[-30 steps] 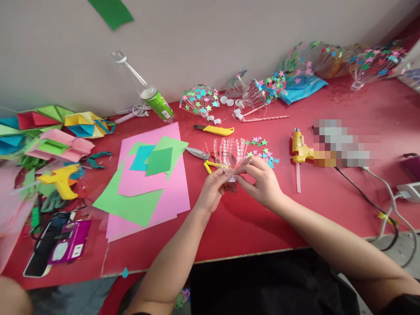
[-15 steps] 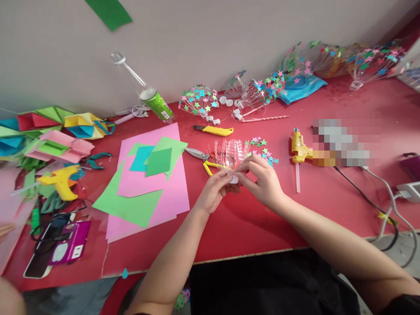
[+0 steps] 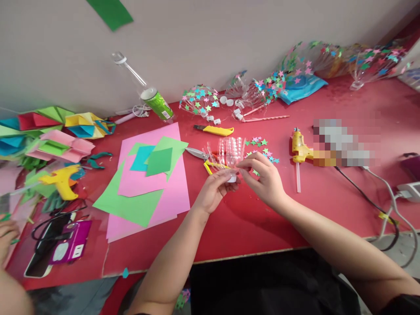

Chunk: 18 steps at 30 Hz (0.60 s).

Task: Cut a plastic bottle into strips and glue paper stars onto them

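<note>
In front of me is a clear plastic bottle top [image 3: 230, 151] cut into thin strips that fan away from me, with a white cap at the near end. My left hand [image 3: 215, 190] is closed round its neck by the cap. Thumb and forefinger of my right hand [image 3: 262, 177] pinch together at the right side of the strips, seemingly on one clear strip. Just beyond lie scissors [image 3: 207, 167] with yellow handles, partly covered by the strips. Small paper stars [image 3: 262, 151] are scattered past my right hand.
A yellow utility knife [image 3: 218, 130] lies beyond the bottle. Coloured paper sheets [image 3: 154, 205] are at left, a yellow glue gun [image 3: 298, 146] at right. Finished star sprays [image 3: 198, 99] and a tall bottle [image 3: 157, 105] stand along the wall. Another person's hand [image 3: 7, 238] is at far left.
The strips have shifted and spread more to the left, and my right hand has moved slightly right from the neck. The other person's hand at far left has come further into view.
</note>
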Each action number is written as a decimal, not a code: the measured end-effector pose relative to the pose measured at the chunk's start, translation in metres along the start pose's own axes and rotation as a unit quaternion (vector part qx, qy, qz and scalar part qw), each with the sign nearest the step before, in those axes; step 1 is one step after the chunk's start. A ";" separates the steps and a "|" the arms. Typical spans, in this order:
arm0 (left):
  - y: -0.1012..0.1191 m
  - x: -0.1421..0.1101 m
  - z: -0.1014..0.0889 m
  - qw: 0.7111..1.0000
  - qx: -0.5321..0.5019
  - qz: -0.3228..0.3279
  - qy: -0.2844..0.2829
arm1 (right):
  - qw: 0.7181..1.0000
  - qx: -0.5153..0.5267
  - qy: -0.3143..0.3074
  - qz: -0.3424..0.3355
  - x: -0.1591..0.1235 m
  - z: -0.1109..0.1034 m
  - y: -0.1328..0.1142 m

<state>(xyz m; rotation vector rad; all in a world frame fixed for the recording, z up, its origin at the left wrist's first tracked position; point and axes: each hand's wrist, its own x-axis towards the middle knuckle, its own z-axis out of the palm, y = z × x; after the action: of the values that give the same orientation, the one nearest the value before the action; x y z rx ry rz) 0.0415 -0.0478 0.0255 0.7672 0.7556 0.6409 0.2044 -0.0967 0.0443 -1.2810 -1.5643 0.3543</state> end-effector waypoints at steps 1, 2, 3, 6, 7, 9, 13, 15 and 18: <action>0.000 0.000 0.000 1.000 0.000 0.000 0.001 | 1.000 -0.002 -0.001 0.002 0.000 0.001 0.000; 0.000 0.000 0.001 1.000 0.000 0.001 0.001 | 1.000 -0.004 -0.002 0.006 0.000 0.001 0.001; 0.000 0.000 0.001 1.000 0.001 0.001 0.002 | 1.000 -0.005 -0.005 0.012 -0.001 0.002 0.001; -0.001 0.000 0.002 1.000 0.012 0.002 -0.001 | 0.999 -0.003 -0.015 0.036 -0.001 0.003 0.003; -0.001 0.000 0.002 1.000 0.016 0.003 -0.002 | 0.999 0.000 -0.018 0.042 -0.001 0.003 0.003; -0.001 0.000 0.002 1.000 0.019 0.004 -0.004 | 0.999 0.007 -0.020 0.047 -0.001 0.003 0.003; -0.001 0.001 0.001 1.000 0.017 0.007 -0.006 | 0.999 0.019 -0.013 0.024 0.000 0.001 -0.001; -0.001 0.001 0.001 1.000 0.025 0.008 -0.007 | 0.999 0.023 -0.019 0.013 0.000 0.000 -0.002; 0.000 -0.001 0.003 0.999 0.042 0.007 -0.005 | 0.999 0.027 -0.033 0.004 0.000 0.001 -0.003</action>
<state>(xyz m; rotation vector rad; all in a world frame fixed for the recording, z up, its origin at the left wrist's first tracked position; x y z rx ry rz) 0.0435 -0.0492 0.0270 0.8522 0.7724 0.6198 0.2020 -0.0974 0.0464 -1.2450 -1.5948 0.4457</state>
